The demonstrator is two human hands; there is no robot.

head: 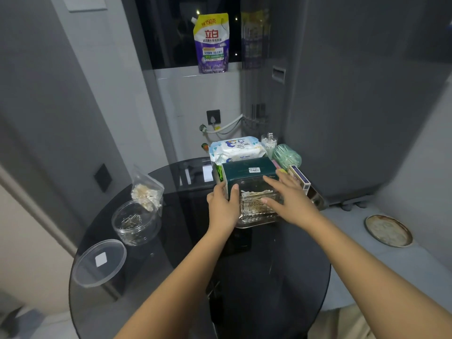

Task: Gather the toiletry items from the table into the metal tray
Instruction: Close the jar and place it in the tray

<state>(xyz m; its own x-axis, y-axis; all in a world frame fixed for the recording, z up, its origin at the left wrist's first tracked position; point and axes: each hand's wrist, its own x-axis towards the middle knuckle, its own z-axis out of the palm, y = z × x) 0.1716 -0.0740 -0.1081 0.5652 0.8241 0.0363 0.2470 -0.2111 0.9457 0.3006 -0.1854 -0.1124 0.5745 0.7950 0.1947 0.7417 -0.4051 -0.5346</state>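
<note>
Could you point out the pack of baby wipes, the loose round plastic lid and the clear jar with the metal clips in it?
baby wipes pack [236,148]: head view, on its printed top face.
round plastic lid [99,263]: head view, on its flat centre by the white sticker.
clear jar [134,222]: head view, on its see-through side wall.

Glossy dark glass table [244,277]; shiny metal tray [254,222]; clear plastic swab box [256,201]; clear plastic jar [134,222].
</note>
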